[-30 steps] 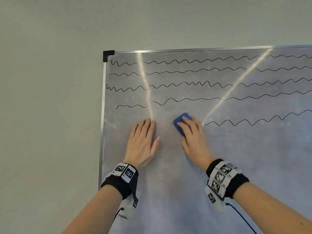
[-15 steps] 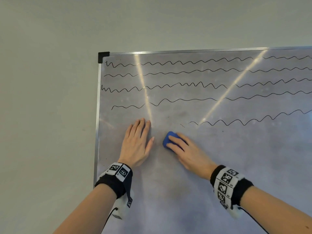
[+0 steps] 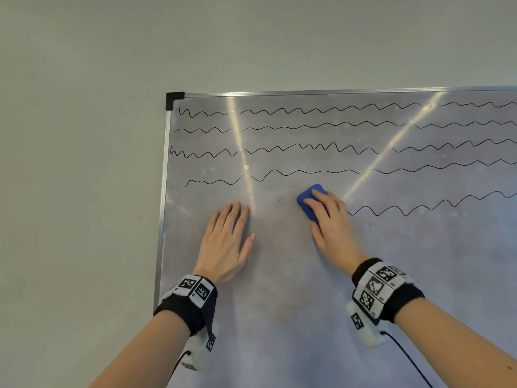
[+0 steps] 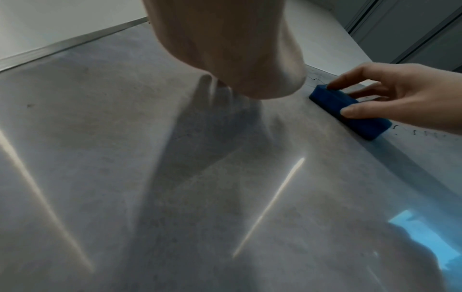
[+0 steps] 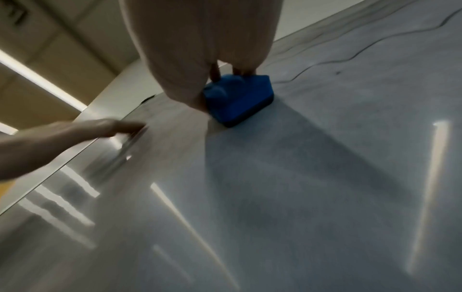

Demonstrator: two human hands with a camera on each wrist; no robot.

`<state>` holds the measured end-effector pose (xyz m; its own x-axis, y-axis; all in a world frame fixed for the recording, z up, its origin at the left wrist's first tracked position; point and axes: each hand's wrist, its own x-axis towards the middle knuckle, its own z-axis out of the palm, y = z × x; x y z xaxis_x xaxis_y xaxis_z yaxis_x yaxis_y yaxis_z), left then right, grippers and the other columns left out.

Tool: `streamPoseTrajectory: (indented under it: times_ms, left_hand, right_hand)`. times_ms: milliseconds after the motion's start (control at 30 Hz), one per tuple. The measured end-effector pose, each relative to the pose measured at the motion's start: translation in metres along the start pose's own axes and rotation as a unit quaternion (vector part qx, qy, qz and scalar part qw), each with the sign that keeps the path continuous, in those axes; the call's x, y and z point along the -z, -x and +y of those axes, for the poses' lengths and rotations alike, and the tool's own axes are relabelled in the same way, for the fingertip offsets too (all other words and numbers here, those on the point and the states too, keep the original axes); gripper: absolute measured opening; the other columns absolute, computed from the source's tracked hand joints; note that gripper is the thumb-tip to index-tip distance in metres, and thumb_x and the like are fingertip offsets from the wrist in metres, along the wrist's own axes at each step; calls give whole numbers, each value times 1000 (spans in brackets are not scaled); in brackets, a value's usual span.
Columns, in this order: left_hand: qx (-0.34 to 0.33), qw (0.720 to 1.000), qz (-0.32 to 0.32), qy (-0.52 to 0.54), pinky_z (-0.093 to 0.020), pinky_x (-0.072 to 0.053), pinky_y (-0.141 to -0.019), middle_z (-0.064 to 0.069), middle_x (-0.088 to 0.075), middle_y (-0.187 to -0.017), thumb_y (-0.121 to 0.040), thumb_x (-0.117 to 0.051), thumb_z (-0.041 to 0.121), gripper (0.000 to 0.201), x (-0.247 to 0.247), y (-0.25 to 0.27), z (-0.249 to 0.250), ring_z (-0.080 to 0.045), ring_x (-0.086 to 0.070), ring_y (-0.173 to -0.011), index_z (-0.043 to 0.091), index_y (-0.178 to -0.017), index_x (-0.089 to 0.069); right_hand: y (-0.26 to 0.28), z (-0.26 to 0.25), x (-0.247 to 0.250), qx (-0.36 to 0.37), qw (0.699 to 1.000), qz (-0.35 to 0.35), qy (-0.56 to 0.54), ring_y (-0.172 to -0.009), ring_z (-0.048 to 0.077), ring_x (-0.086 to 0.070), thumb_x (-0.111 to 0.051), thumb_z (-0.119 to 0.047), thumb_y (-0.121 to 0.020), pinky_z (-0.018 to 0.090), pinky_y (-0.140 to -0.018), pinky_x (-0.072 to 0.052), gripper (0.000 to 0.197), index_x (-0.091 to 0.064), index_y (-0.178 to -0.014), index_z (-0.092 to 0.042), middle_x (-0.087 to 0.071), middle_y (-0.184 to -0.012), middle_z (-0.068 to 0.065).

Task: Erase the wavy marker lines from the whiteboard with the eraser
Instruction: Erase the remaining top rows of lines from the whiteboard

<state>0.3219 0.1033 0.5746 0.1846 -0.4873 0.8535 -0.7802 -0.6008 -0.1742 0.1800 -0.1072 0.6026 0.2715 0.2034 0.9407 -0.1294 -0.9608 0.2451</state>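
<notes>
Board: the grey-white wall-mounted whiteboard with a thin aluminium frame [image 3: 279, 317] fills the right of the head view; a black plastic corner cap [image 3: 174, 99] sits at its top-left.
Lines: the black wavy marker lines [image 3: 307, 148] run across the upper board — four full rows, plus a fifth, lower row that begins just right of the eraser.
Eraser: the blue rectangular foam eraser [image 3: 311, 201] lies flat against the board, below the fourth row.
Right hand: the right hand [image 3: 334, 228] holds the eraser, fingers curled over its top and thumb on its side.
Left hand: the left hand [image 3: 228, 243] lies flat on the board, fingers straight and close together, left of the eraser and apart from it.
Surroundings: a plain pale wall [image 3: 84, 163] lies left of and above the board; bright light streaks [image 3: 240, 152] cross the board and break the lines visually.
Wrists: black bands with black-and-white square-patterned markers [image 3: 376, 289] — one on each wrist.
</notes>
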Motion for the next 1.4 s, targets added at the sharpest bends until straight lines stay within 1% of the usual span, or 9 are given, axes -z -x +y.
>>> streamPoseTrajectory:
  times_ms: [100,200,367,567,733,900,1067,1267,1400]
  left_hand:
    - [6,1000,4,-8,-44,-21,-113,-19,-45,-145,-97,-31,44,62,-1,-2,7,-36,-41,-134,5,-144,-41]
    - [11,1000,7,-7,-48,-22,-112,-21,-44,-144,-96,-32,43,62,-2,-7,20,-38,-37,-134,4,-143,-43]
    - [-82,996,4,14,-46,-22,-113,-12,-41,-150,-98,-31,39,58,-4,-23,47,-35,-38,-136,7,-145,-42]
    - [-51,998,-4,47,-45,-27,-113,-10,-46,-147,-98,-30,37,57,-12,-34,67,-30,-40,-136,6,-145,-41]
    - [-51,998,13,41,-42,-20,-115,-11,-46,-146,-98,-31,37,58,-18,-34,70,-31,-39,-137,6,-147,-39]
    - [-46,998,24,46,-41,-22,-114,-12,-47,-145,-98,-31,36,57,-18,-34,71,-31,-41,-135,6,-145,-42]
    - [-42,998,16,43,-40,-18,-116,-11,-45,-147,-98,-30,38,59,-18,-34,71,-31,-38,-138,7,-147,-38]
    - [-32,998,14,45,-41,-20,-115,-12,-44,-147,-98,-30,40,59,-17,-33,75,-32,-37,-139,7,-146,-39]
    - [-32,999,6,36,-42,-19,-116,-12,-43,-149,-98,-29,40,60,-17,-33,75,-32,-36,-139,7,-148,-37]
  right_hand:
    - [29,-18,-11,91,995,-35,20,-117,34,-39,-75,4,-60,44,-102,-33,68,-47,-122,-1,-45,-128,16]
    - [43,-14,-12,168,979,-118,15,-121,38,-42,-61,-2,-75,43,-106,-31,55,-47,-128,-7,-50,-133,17]
    - [6,17,9,-83,996,-1,-22,-112,43,-43,-62,7,-73,50,-99,-38,53,-48,-124,-4,-48,-129,20]
    - [44,8,7,128,988,-87,16,-120,36,-38,-64,0,-75,39,-107,-26,51,-50,-125,-4,-49,-131,16]
    - [20,34,20,-72,997,4,15,-113,36,-38,-63,8,-70,50,-98,-39,55,-50,-123,-3,-47,-130,18]
    - [53,12,-1,172,975,-133,46,-124,40,-42,-39,-8,-82,46,-105,-34,49,-42,-132,-7,-46,-137,15]
    - [26,29,16,-43,999,-6,17,-116,36,-39,-62,4,-72,48,-97,-38,58,-45,-125,-8,-50,-130,17]
    - [56,29,11,146,981,-116,51,-121,38,-43,-58,-3,-74,43,-104,-31,58,-42,-130,-8,-51,-134,17]
    - [22,48,31,-38,999,21,16,-111,33,-37,-58,6,-72,42,-98,-34,52,-46,-121,-5,-49,-127,16]
